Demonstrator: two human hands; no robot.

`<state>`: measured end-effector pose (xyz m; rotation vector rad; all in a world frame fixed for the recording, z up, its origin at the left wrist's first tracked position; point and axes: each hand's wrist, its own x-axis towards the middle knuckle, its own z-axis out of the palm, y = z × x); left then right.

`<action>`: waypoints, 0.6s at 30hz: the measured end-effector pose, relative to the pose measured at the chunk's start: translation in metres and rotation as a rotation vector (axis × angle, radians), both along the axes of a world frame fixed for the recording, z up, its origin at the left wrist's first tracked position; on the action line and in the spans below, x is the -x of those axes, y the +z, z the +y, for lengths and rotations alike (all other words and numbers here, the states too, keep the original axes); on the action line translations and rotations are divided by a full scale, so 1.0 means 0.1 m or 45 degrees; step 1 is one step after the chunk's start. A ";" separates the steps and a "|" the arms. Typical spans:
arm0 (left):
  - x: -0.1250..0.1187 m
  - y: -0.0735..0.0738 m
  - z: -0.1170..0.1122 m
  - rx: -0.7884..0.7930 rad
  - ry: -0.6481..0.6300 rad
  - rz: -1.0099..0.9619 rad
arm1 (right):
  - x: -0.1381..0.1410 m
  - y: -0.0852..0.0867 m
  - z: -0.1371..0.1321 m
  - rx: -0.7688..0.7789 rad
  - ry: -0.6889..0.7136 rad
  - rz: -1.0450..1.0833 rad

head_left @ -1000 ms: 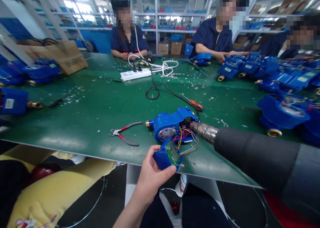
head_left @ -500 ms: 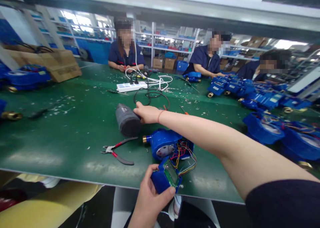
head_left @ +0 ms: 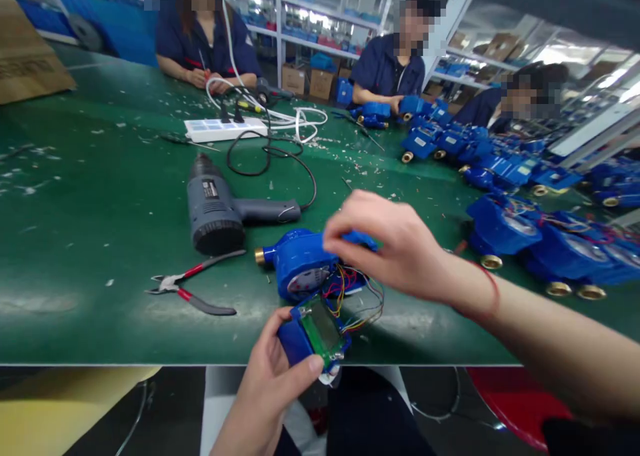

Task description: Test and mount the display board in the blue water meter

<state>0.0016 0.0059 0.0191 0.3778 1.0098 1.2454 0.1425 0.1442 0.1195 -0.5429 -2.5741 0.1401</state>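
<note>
My left hand (head_left: 273,369) grips a blue meter display housing (head_left: 295,343) with an exposed green circuit board and a small screen, held at the table's front edge. Coloured wires run from it to a blue water meter (head_left: 300,263) with a brass fitting, lying just beyond. Over the meter's right side is my right hand (head_left: 385,243), slightly blurred, fingers curled and thumb tip close to the index finger; I see nothing in it. Left of the meter, a grey heat gun (head_left: 217,209) rests on the table, apart from both hands. Cutting pliers (head_left: 187,286) with red-grey handles lie open nearby.
A white power strip (head_left: 225,131) with tangled cables sits farther back. Several blue meters (head_left: 510,226) crowd the right side. Across the green table (head_left: 120,229), scattered with scraps, are three co-workers. A brown paper bag (head_left: 30,59) stands at far left.
My right hand has let go of the heat gun and moved right and back over the water meter. The left hand keeps hold of the display housing. The camera view has tilted down.
</note>
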 end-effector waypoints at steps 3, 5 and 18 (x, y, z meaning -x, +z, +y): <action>0.02 -0.02 -0.01 0.060 0.014 0.014 | -0.45 -0.24 -0.45 -0.105 0.073 -0.110; 0.01 -0.03 -0.01 0.070 0.019 0.009 | -0.58 -0.42 -0.57 -0.227 0.041 -0.189; 0.04 -0.13 0.01 -0.068 -0.055 0.036 | -0.57 -0.65 -0.52 -0.413 0.137 -0.216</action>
